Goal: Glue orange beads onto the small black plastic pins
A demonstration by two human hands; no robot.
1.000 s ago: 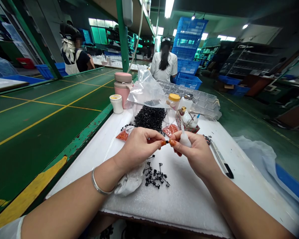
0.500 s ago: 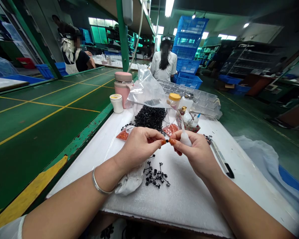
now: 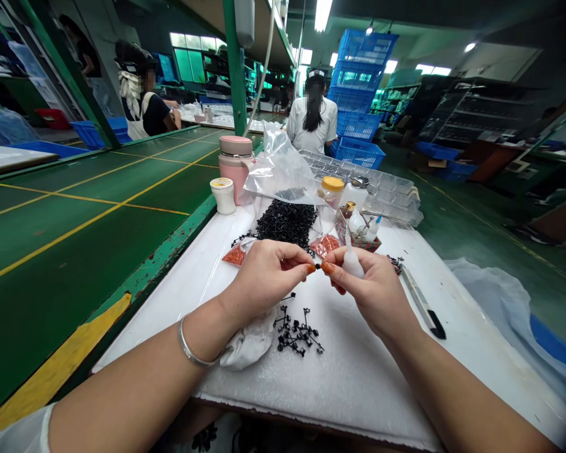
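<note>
My left hand (image 3: 276,270) pinches a small black part (image 3: 317,267) between thumb and fingertips. Facing it, my right hand (image 3: 368,280) has its thumb and forefinger closed at the other side of the same part. A white squeeze bottle (image 3: 353,263), nozzle up, is tucked in the grip of my right hand. Below the hands, a loose cluster of black plastic parts (image 3: 298,336) with thin stems lies on the white foam sheet (image 3: 358,390). Beside my left wrist is a crumpled white cloth (image 3: 248,345). Orange staining shows on both thumbs.
Behind the hands stand a large heap of black parts (image 3: 285,223), bags of orange pieces (image 3: 325,244), a pink flask (image 3: 236,167) and a yellow-lidded jar (image 3: 331,189). A black-ended knife-like tool (image 3: 424,305) lies right. The green conveyor (image 3: 75,233) runs left; co-workers sit beyond.
Both hands hold nearly the same pose at the small black part. The camera view has shifted slightly. At the far left, a standing person has moved further left.
</note>
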